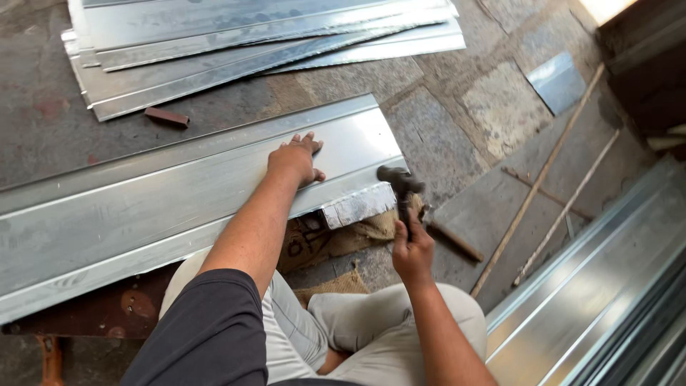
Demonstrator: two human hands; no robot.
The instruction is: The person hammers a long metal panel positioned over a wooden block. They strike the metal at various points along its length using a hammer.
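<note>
My left hand [296,158] lies flat, fingers spread, on a long shiny metal sheet [143,207] that runs from the left edge to the middle of the view. My right hand [412,250] is shut on the handle of a dark hammer [400,187]. The hammer's head hovers just right of the sheet's near right corner, where a folded edge [357,206] bends down. The sheet rests on a dark iron bar or bench, with burlap sacking [343,239] under the corner. I sit with my knees in light trousers below.
A stack of similar metal sheets [250,36] lies at the top. A small rusty block [166,116] sits on the floor. Thin wooden sticks [536,186] lie at right, a small metal offcut [557,80] beyond, and profiled metal panels [600,300] at lower right.
</note>
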